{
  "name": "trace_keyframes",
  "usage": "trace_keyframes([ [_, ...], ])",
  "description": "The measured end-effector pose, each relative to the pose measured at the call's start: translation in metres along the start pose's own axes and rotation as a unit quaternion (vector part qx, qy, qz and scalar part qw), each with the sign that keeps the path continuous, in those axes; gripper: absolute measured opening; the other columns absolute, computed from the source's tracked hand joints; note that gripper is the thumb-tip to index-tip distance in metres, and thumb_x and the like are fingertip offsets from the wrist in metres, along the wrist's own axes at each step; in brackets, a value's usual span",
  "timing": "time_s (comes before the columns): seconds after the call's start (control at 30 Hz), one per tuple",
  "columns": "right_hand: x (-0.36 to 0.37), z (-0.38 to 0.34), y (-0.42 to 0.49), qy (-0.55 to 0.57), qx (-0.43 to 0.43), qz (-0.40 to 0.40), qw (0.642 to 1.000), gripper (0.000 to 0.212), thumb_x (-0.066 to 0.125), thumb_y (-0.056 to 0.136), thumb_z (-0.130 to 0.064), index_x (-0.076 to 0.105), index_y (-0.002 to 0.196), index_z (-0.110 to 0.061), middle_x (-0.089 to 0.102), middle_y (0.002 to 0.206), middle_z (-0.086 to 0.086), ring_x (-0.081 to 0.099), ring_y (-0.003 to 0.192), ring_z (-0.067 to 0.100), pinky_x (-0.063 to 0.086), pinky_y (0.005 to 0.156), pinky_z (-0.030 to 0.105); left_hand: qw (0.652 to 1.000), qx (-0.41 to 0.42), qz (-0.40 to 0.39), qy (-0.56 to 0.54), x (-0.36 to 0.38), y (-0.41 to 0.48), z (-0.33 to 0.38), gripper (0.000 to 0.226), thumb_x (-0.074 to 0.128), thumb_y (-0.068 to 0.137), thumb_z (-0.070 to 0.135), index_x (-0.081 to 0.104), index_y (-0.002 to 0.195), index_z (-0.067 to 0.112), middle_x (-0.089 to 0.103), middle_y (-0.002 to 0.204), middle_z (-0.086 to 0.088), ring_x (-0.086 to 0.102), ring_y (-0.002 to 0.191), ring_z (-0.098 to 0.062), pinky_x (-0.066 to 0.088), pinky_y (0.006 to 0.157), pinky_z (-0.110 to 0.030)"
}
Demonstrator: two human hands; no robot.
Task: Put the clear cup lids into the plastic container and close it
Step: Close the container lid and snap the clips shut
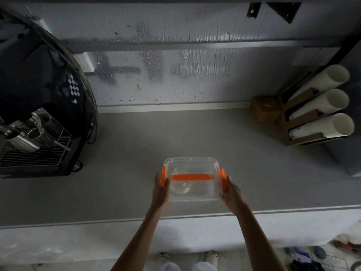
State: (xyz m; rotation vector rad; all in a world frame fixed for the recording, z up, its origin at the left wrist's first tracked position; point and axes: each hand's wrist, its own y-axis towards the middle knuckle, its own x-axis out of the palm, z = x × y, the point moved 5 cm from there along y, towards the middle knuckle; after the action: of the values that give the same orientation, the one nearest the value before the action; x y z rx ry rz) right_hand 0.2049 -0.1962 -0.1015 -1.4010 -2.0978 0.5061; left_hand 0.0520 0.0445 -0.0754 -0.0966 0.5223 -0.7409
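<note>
Clear square plastic container (192, 179) with orange side latches and an orange handle strap across its lid sits on the grey bench (136, 182) near the front edge, lid on; a clear cup lid (182, 185) shows faintly through the top. Left hand (160, 190) fingers (157, 178) press the orange latch on the container's left side, right hand (232, 192) fingers (228, 179) press the right latch, so the container sits gripped between both sets of fingers. Well left of the left fingers is a black espresso machine (37, 106) with steel pitchers; well right of the right fingers, a rack of three white cup stacks (320, 106).
</note>
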Motion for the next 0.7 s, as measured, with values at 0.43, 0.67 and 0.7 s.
trace_keyframes([
  [0.43,0.031,-0.024,-0.031,-0.147,-0.122,0.137,0.972,0.026,0.059,0.088,-0.048,0.074,0.104,-0.034,0.074,0.099,-0.012,0.058,0.093,-0.01,0.057,0.073,0.027,0.992,0.107,-0.017,-0.057,0.006,-0.003,0.015,0.104,0.022,0.072,0.085,0.03,0.143,0.01,0.038,0.132,0.008,0.043,0.118,-0.003,0.029,0.084,0.007],
  [0.67,0.034,-0.021,-0.03,-0.158,-0.153,0.17,0.961,0.032,0.061,0.091,-0.027,0.065,0.123,-0.022,0.07,0.114,-0.008,0.066,0.098,0.008,0.056,0.083,0.027,0.993,0.108,-0.001,-0.037,0.009,0.0,0.008,0.092,0.019,0.077,0.08,0.029,0.144,0.017,0.043,0.136,0.003,0.043,0.122,-0.008,0.036,0.095,-0.015],
  [0.7,0.034,-0.021,-0.029,-0.164,-0.153,0.178,0.958,0.032,0.061,0.091,-0.023,0.065,0.123,-0.02,0.069,0.117,-0.006,0.065,0.099,0.01,0.056,0.088,0.034,0.993,0.107,0.001,-0.04,0.009,0.0,0.007,0.091,0.019,0.077,0.08,0.029,0.144,0.018,0.043,0.136,0.003,0.045,0.121,-0.008,0.037,0.093,-0.013],
])
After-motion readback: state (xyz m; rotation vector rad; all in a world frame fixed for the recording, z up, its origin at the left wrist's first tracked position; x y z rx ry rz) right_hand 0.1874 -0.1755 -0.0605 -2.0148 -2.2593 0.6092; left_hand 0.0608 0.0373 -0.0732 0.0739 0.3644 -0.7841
